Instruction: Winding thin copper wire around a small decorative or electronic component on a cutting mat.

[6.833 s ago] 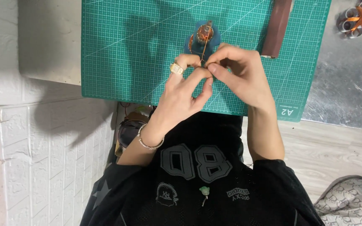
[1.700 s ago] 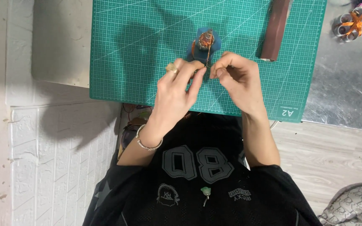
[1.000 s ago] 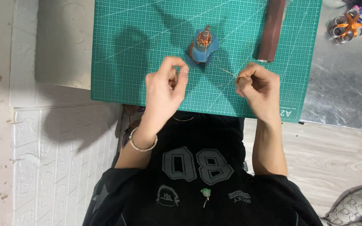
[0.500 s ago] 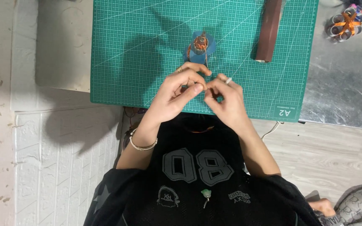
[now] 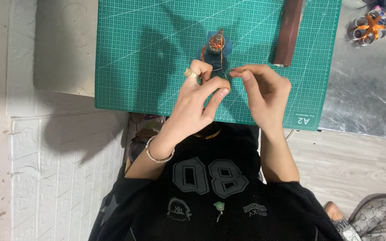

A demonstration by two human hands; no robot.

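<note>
A small copper-wound coil (image 5: 216, 43) stands upright on a blue base (image 5: 211, 56) in the middle of the green cutting mat (image 5: 144, 53). A thin copper wire (image 5: 220, 64) loops down from it. My left hand (image 5: 197, 96), with a gold ring and a wrist bangle, is just below the coil, fingers curled and pinched on the wire. My right hand (image 5: 264, 91) is beside it to the right, thumb and forefinger pinched together on the same fine wire. The two hands' fingertips are a small gap apart.
A long brown block (image 5: 289, 31) lies on the mat's upper right. Small rings tied with orange ribbon (image 5: 368, 29) sit on a silver sheet (image 5: 367, 89) at the right. A grey board (image 5: 63, 44) lies to the left, white textured panels (image 5: 63, 178) below it, and a patterned bag (image 5: 380, 216) at bottom right.
A second ago my hands were spread apart with the wire stretched between them. They came together near the mat's front edge, then moved up to the coil.
</note>
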